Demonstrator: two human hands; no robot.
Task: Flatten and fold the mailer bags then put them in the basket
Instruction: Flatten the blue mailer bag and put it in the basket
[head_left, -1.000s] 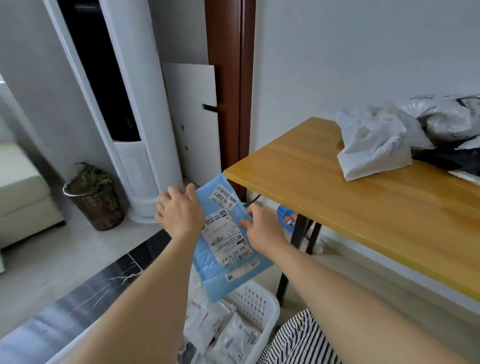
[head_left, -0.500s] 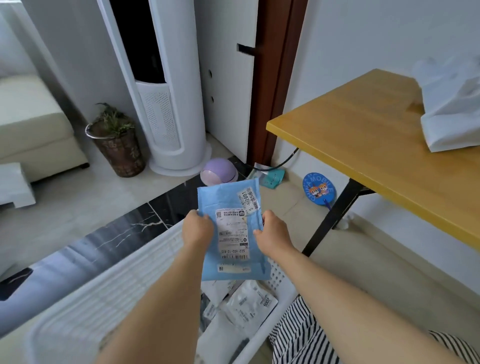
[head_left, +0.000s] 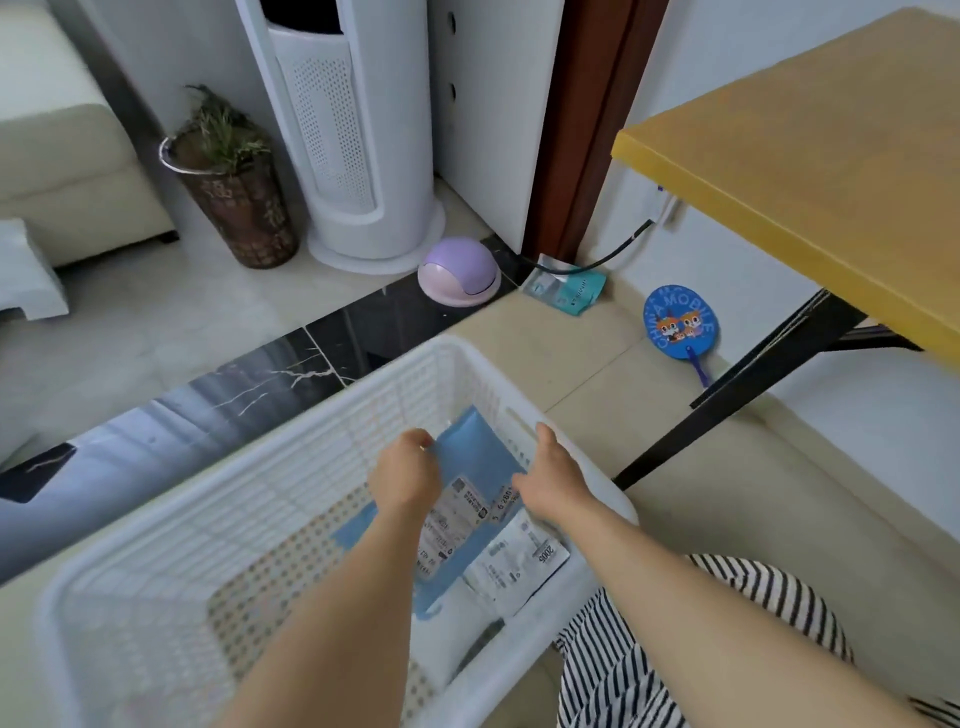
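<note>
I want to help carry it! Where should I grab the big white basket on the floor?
Take the white basket by the handle slot in its far short wall, just below the rim, probably with a matching slot at the near end. Come from outside each end, fingers hooking in under the rim. The long mesh sides offer no grip.

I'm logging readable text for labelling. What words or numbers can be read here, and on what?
"CHINA MOBILE": round blue hand fan on the floor.
"2005", seen upside down: white mailer bag in the basket.
"6 280", partly covered: small sticker on the blue mailer bag.
Blue bag's shipping label: too blurred.
Teal packet: print too small.
</note>
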